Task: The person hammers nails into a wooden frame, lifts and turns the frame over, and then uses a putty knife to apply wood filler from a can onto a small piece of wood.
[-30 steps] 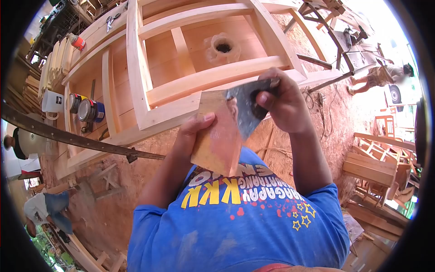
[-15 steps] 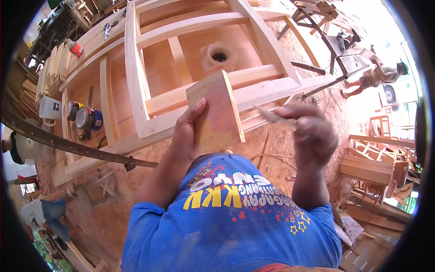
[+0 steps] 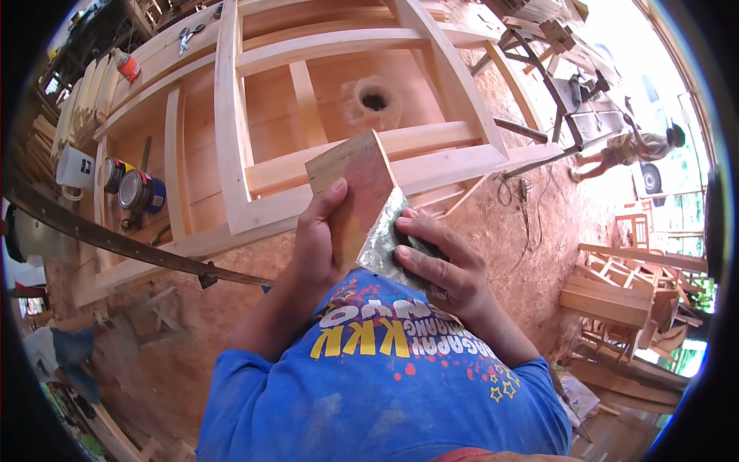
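My left hand (image 3: 324,223) grips a short, flat wooden board (image 3: 356,185) by its left edge, thumb on the face. The board is tilted in front of my chest, with a reddish patch on its face. In my right hand (image 3: 450,266) is a flat metal scraper (image 3: 389,231), its grey blade laid against the board's lower right edge. Two fingers press on the blade; whether it has a handle is hidden by my hand.
Ahead lies a large pale wooden frame (image 3: 231,146) on a panel. At left stand paint cans (image 3: 141,191), a white pitcher (image 3: 75,168), a red bottle (image 3: 128,66) and scissors (image 3: 185,38). Another person (image 3: 635,148) is far right, beyond stacked wooden furniture (image 3: 608,296).
My right hand has moved left and down from beside the board, bringing the scraper against it. The left hand still holds the board, now tilted slightly differently.
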A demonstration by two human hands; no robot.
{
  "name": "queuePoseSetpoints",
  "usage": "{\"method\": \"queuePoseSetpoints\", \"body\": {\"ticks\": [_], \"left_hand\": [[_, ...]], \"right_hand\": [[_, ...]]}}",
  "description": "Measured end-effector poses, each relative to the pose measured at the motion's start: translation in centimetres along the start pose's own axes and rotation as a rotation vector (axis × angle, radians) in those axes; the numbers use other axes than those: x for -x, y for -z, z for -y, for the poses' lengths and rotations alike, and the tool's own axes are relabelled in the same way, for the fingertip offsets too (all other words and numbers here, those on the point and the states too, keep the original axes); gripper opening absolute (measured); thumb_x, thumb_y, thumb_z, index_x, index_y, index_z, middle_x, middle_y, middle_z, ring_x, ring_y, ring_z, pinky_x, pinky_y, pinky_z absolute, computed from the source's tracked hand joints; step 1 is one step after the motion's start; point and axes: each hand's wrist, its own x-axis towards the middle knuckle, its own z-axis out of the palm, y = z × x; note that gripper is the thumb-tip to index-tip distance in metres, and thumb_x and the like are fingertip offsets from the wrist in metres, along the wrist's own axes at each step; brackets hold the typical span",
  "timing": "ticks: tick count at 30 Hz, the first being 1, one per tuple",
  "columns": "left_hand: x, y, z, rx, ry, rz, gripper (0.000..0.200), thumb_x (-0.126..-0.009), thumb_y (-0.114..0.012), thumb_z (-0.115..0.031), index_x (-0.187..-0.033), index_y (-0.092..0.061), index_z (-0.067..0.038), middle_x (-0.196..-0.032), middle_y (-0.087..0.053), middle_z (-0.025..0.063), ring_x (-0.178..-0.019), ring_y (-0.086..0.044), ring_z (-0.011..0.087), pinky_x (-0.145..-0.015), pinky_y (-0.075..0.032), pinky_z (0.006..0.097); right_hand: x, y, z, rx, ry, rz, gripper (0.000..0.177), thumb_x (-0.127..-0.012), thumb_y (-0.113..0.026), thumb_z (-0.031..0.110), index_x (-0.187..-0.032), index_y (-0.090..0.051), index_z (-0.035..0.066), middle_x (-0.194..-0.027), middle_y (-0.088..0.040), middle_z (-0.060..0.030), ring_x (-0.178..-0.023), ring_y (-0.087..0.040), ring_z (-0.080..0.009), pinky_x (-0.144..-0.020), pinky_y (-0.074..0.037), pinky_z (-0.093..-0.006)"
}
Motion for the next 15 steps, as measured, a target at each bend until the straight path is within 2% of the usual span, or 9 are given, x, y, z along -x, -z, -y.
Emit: {"method": "queuePoseSetpoints", "body": {"ticks": [5,9,10,15], "left_hand": [[0.5,0.6,-0.6,-0.060,-0.076,-0.040,0.054,-0.105,-0.051,-0.038,-0.141,-0.055,0.002,-0.129,-0.068,0.0232,-0.117,-0.069,0.0350,-0.107,-0.055,0.0497],[0.6,1.1,-0.9,-0.085,-0.146,-0.057,0.050,-0.104,-0.054,-0.035,-0.139,-0.056,0.001,-0.128,-0.069,0.0198,-0.117,-0.070,0.0321,-0.105,-0.056,0.0469],[1.0,1.1,-1.3,-0.073,-0.157,-0.053,0.048,-0.104,-0.056,-0.032,-0.139,-0.056,0.000,-0.129,-0.069,0.0180,-0.117,-0.069,0.0307,-0.105,-0.056,0.0462],[0.7,1.4,-1.4,-0.069,-0.226,-0.108,0.043,-0.103,-0.058,-0.026,-0.139,-0.055,-0.001,-0.128,-0.069,0.0152,-0.116,-0.069,0.0286,-0.103,-0.056,0.0452]], "right_hand": [[-0.7,-0.5,-0.2,0.021,-0.023,0.027,0.047,-0.081,-0.084,0.009,-0.127,-0.076,0.012,-0.135,-0.066,-0.0231,-0.128,-0.066,-0.0413,-0.112,-0.050,-0.0523],[-1.1,-0.4,-1.1,0.068,-0.052,0.053,0.051,-0.080,-0.082,0.001,-0.130,-0.074,0.009,-0.134,-0.066,-0.0231,-0.124,-0.068,-0.0402,-0.105,-0.057,-0.0453],[-0.8,-0.3,-2.3,0.100,-0.081,0.096,0.056,-0.079,-0.078,-0.007,-0.132,-0.072,0.010,-0.136,-0.066,-0.0228,-0.123,-0.068,-0.0403,-0.101,-0.059,-0.0423],[-1.1,0.3,-1.6,0.241,-0.111,0.205,0.061,-0.079,-0.073,-0.010,-0.136,-0.070,0.012,-0.137,-0.065,-0.0193,-0.121,-0.069,-0.0385,-0.097,-0.061,-0.0405]]}}
